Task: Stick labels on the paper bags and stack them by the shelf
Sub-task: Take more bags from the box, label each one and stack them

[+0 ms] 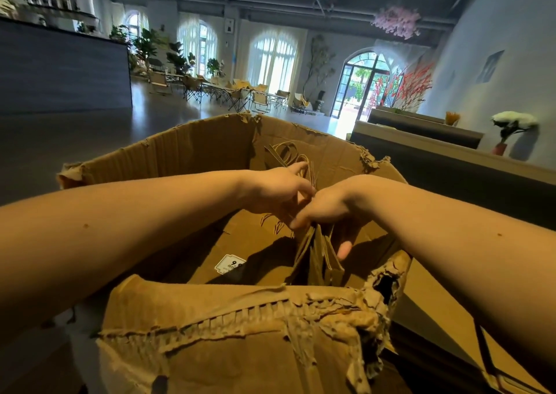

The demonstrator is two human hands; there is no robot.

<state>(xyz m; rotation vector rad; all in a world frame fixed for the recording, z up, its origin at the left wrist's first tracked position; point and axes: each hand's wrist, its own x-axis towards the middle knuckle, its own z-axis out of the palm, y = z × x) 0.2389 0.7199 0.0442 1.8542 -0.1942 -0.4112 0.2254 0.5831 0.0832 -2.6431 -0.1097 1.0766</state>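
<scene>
Torn box [240,318], "9.9" label [230,263], left hand [276,195], right hand [328,207] gripping bags [319,252]

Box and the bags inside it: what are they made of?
The box looks like corrugated cardboard, matte brown; its torn edges show the ribbed inner layer. The bags in it seem to be thin brown paper, probably kraft, matte: they are folded flat with sharp creases.

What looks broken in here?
The cardboard box is badly torn: its near rim is shredded, with a hole at the right corner, and its far rim is ragged. The paper bags inside look fine.
</scene>
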